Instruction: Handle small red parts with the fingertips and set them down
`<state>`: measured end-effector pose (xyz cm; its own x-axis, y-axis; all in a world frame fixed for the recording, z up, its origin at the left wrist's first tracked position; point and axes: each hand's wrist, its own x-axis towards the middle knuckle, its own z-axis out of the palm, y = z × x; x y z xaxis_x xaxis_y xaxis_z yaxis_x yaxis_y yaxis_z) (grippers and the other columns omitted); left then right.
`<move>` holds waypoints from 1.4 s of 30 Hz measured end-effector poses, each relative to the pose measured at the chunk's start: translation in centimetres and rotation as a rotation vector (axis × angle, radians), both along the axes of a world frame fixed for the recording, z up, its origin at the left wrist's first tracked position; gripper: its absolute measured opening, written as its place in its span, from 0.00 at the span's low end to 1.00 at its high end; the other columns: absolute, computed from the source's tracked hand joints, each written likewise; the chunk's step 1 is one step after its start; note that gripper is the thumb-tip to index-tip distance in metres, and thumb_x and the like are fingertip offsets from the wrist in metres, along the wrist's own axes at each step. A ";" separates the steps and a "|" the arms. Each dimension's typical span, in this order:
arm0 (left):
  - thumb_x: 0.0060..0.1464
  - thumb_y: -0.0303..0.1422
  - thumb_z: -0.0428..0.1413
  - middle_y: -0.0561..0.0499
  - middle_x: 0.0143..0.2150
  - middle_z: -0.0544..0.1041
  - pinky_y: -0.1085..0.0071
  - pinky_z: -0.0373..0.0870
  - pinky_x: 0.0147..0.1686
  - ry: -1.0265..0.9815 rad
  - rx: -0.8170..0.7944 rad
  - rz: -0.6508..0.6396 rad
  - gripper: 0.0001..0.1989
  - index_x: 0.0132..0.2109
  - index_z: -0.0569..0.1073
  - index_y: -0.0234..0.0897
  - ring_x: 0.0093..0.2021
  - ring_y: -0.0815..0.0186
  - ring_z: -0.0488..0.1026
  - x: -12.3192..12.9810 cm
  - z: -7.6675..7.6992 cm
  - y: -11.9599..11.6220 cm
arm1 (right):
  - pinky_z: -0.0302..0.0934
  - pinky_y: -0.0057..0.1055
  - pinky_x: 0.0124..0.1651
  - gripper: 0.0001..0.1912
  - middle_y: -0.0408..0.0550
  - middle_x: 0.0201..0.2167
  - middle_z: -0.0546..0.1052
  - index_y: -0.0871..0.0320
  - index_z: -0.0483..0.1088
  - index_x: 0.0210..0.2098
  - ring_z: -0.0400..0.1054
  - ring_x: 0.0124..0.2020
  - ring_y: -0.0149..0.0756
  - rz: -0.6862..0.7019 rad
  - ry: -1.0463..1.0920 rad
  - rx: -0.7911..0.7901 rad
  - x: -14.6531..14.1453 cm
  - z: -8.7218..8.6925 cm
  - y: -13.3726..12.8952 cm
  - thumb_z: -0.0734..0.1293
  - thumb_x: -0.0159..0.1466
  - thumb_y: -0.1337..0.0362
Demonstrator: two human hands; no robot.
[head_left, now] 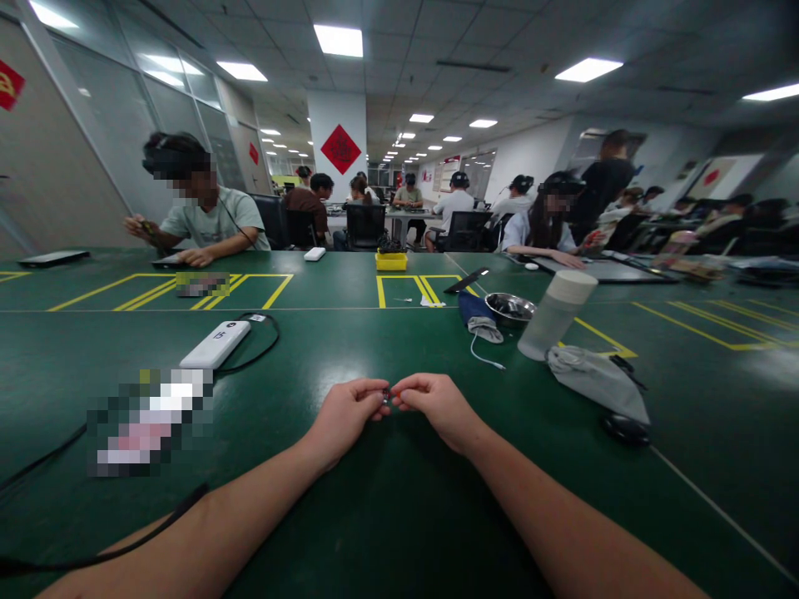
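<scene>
Over the green table (399, 491), my two hands meet at the fingertips. My left hand (349, 409) pinches a tiny dark piece with a bit of red and a shiny spot (386, 396); its kind is too small to make out. From the other side, the thumb and fingers of my right hand (437, 406) close at the same tiny piece, touching it or very near it. Whatever else sits between the fingertips is hidden. Both forearms reach in from the lower corners, and a black cable (156, 528) crosses my left forearm.
Left of my hands lies a white power bank (215, 344) with a cable. To the right are a metal bowl (510, 308), a blue pouch (479, 316), a frosted bottle (557, 314), a grey pouch (596, 381) and a black mouse (625, 428). A yellow box (391, 262) stands farther off; people sit beyond.
</scene>
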<state>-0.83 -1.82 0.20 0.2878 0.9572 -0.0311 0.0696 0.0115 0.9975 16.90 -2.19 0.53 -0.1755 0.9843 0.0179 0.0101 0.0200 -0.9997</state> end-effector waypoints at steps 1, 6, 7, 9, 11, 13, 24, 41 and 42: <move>0.53 0.30 0.55 0.45 0.35 0.80 0.71 0.73 0.35 -0.008 -0.006 0.002 0.14 0.47 0.74 0.31 0.34 0.66 0.77 0.0 0.1 0.0 | 0.66 0.34 0.41 0.08 0.50 0.30 0.78 0.63 0.75 0.32 0.73 0.33 0.35 -0.001 0.012 -0.011 0.0 0.0 0.0 0.68 0.53 0.67; 0.54 0.29 0.55 0.43 0.39 0.80 0.70 0.73 0.39 -0.078 -0.053 -0.004 0.15 0.49 0.73 0.30 0.37 0.66 0.77 -0.1 0.2 0.1 | 0.67 0.35 0.42 0.10 0.51 0.31 0.78 0.63 0.75 0.34 0.74 0.35 0.37 0.013 0.083 -0.048 0.1 -0.3 0.1 0.70 0.53 0.65; 0.54 0.28 0.55 0.43 0.39 0.80 0.69 0.73 0.40 -0.088 -0.061 -0.006 0.15 0.49 0.73 0.30 0.38 0.66 0.77 -0.1 0.1 0.1 | 0.67 0.35 0.42 0.10 0.51 0.32 0.78 0.63 0.74 0.34 0.74 0.35 0.37 0.020 0.093 -0.055 0.2 -0.3 0.1 0.70 0.53 0.65; 0.54 0.27 0.55 0.44 0.40 0.80 0.69 0.73 0.41 -0.101 -0.076 -0.006 0.15 0.49 0.72 0.31 0.39 0.65 0.77 0.0 0.1 0.1 | 0.67 0.34 0.41 0.10 0.51 0.32 0.78 0.63 0.74 0.34 0.74 0.35 0.38 0.032 0.102 -0.063 0.2 -0.3 0.1 0.71 0.53 0.64; 0.53 0.25 0.55 0.44 0.41 0.80 0.69 0.73 0.42 -0.108 -0.084 -0.010 0.15 0.49 0.72 0.31 0.40 0.65 0.78 0.0 0.1 0.1 | 0.67 0.32 0.39 0.10 0.52 0.32 0.78 0.64 0.74 0.34 0.74 0.34 0.37 0.036 0.100 -0.063 0.2 -0.3 0.0 0.71 0.53 0.64; 0.53 0.24 0.55 0.43 0.42 0.79 0.68 0.73 0.42 -0.109 -0.084 -0.019 0.16 0.50 0.72 0.31 0.40 0.64 0.78 0.0 0.1 0.1 | 0.67 0.31 0.37 0.10 0.51 0.31 0.78 0.64 0.74 0.34 0.74 0.32 0.36 0.034 0.086 -0.057 0.2 -0.3 0.0 0.70 0.53 0.64; 0.51 0.24 0.56 0.43 0.40 0.79 0.68 0.73 0.40 -0.055 -0.055 0.004 0.15 0.47 0.73 0.31 0.37 0.64 0.78 0.0 0.5 -0.1 | 0.65 0.29 0.35 0.10 0.50 0.31 0.78 0.64 0.73 0.35 0.73 0.30 0.32 0.039 0.055 -0.054 0.3 -0.4 0.1 0.70 0.53 0.66; 0.48 0.24 0.55 0.47 0.37 0.78 0.70 0.71 0.40 -0.081 -0.040 -0.071 0.16 0.47 0.73 0.32 0.36 0.66 0.77 -0.1 0.3 0.0 | 0.63 0.27 0.32 0.09 0.48 0.26 0.77 0.64 0.72 0.34 0.70 0.26 0.29 0.046 0.053 -0.052 0.4 -0.3 0.1 0.70 0.52 0.68; 0.48 0.24 0.55 0.47 0.37 0.78 0.70 0.71 0.40 -0.078 -0.037 -0.069 0.16 0.47 0.73 0.32 0.36 0.66 0.77 -0.1 0.2 0.0 | 0.63 0.27 0.32 0.09 0.48 0.27 0.77 0.64 0.72 0.34 0.71 0.26 0.29 0.047 0.052 -0.051 0.4 -0.4 0.1 0.70 0.52 0.68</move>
<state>-0.90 -1.85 0.44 0.3557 0.9337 -0.0407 -0.0068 0.0462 0.9989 17.31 -2.10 0.13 -0.2217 0.9749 -0.0219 -0.0415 -0.0319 -0.9986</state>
